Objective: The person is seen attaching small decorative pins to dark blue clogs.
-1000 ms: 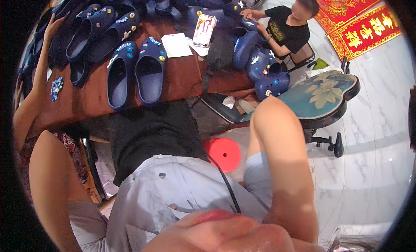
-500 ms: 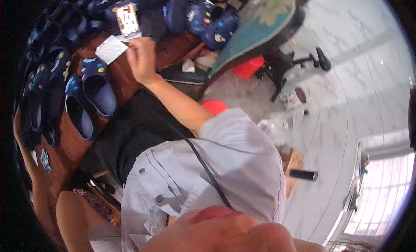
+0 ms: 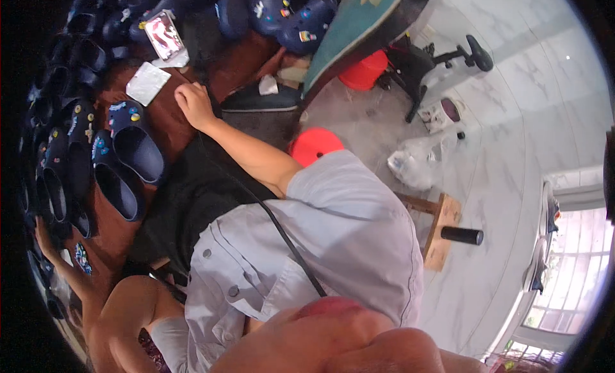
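the right hand [image 3: 192, 105] is laid curled, loosely closed and empty, on the brown table [image 3: 192, 59]. the white packet [image 3: 148, 82] lies just left and beyond. the left hand [image 3: 45, 235] is far off; its state cannot be told.

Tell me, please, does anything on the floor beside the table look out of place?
Yes. A crumpled clear plastic bag lies loose on the pale marble floor, and a single dark shoe sits alone under the table edge, apart from the navy clogs lined up on the tabletop. Nothing looks spilled.
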A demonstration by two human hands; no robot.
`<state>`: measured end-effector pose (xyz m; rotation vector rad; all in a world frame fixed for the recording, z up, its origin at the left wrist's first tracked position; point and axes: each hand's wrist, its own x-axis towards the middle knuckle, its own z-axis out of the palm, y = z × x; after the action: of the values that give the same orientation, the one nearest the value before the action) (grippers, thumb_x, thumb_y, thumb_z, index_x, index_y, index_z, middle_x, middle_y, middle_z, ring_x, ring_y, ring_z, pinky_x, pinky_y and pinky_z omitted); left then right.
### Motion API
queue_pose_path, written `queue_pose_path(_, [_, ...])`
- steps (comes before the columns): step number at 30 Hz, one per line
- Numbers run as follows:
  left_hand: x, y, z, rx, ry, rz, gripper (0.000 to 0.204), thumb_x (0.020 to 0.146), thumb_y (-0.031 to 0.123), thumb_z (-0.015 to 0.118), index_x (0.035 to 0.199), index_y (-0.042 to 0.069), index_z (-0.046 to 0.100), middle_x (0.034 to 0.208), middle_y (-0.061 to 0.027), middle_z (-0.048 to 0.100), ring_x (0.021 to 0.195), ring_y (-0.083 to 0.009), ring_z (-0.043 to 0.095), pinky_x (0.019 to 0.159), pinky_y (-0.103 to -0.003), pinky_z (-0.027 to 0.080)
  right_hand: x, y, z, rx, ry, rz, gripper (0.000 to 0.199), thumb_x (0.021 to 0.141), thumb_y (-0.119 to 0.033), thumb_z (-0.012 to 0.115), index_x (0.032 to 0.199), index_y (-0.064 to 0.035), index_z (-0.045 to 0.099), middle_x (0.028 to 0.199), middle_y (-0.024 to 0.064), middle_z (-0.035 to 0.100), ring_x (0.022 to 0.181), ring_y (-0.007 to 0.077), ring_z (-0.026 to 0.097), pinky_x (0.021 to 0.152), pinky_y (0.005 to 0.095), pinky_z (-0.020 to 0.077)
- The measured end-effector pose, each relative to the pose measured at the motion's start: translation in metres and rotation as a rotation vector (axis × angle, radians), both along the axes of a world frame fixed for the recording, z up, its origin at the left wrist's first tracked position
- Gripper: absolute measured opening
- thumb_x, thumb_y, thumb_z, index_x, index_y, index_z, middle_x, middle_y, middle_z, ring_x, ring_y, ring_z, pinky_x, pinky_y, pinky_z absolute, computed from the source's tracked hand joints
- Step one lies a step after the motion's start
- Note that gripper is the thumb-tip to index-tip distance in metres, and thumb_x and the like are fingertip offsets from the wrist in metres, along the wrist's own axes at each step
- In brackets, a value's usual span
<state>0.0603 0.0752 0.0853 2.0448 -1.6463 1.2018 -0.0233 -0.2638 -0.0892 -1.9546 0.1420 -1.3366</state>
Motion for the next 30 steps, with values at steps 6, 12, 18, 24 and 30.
queue_pose_path(6, [-0.112, 0.004, 0.060, -0.043, -0.091, 0.105, 0.061, 0.088, 0.026, 0.067, 0.138, -0.003, 0.046, 0.136, -0.0182, 0.054, 0.129, -0.0320, 0.050, 0.108, -0.037, 0.038, -0.027, -0.039, 0.003, 0.126, 0.213, 0.009, 0.016, 0.092, -0.015, 0.055, 0.085, -0.0038, 0.065, 0.077, 0.0136, 0.064, 0.078, 0.0320, 0.061, 0.071, 0.0445, 0.0465])
queue_pose_path(12, [-0.126, -0.071, 0.029, -0.410, 0.111, 0.324, 0.028, 0.077, -0.001, 0.067, 0.104, 0.006, 0.072, 0.101, -0.0122, 0.068, 0.101, -0.0294, 0.065, 0.087, -0.039, 0.050, -0.015, -0.025, 0.003, 0.288, 0.168, 0.249, 0.021, 0.097, -0.017, 0.054, 0.092, -0.0013, 0.066, 0.079, 0.0105, 0.067, 0.076, 0.0224, 0.065, 0.072, 0.0357, 0.0498])
queue_pose_path(18, [-0.100, -0.059, -0.063, -0.189, 0.602, 0.450, 0.030, 0.081, 0.007, 0.069, 0.111, 0.007, 0.069, 0.105, -0.0153, 0.066, 0.100, -0.0342, 0.062, 0.087, -0.042, 0.050, -0.011, -0.043, -0.008, 0.311, 0.205, 0.271, 0.023, 0.100, -0.018, 0.052, 0.094, 0.0001, 0.066, 0.078, 0.0073, 0.066, 0.075, 0.0165, 0.063, 0.073, 0.0320, 0.0489])
queue_pose_path(24, [-0.089, -0.066, -0.090, -0.120, 0.763, 0.569, 0.055, 0.086, 0.019, 0.068, 0.138, 0.019, 0.052, 0.104, -0.0186, 0.061, 0.095, -0.0378, 0.060, 0.084, -0.046, 0.050, -0.014, -0.034, -0.001, 0.316, 0.223, 0.312, 0.024, 0.101, -0.018, 0.051, 0.094, 0.0002, 0.065, 0.077, 0.0057, 0.065, 0.073, 0.0156, 0.061, 0.074, 0.0306, 0.0483])
queue_pose_path(30, [-0.057, -0.087, -0.116, -0.095, 0.742, 0.650, 0.074, 0.085, 0.031, 0.070, 0.150, 0.030, 0.034, 0.101, -0.0251, 0.058, 0.089, -0.0418, 0.060, 0.076, -0.048, 0.052, -0.024, -0.029, 0.000, 0.293, 0.268, 0.288, 0.025, 0.100, -0.019, 0.052, 0.095, 0.0012, 0.066, 0.077, 0.0062, 0.065, 0.074, 0.0158, 0.061, 0.074, 0.0316, 0.0491])
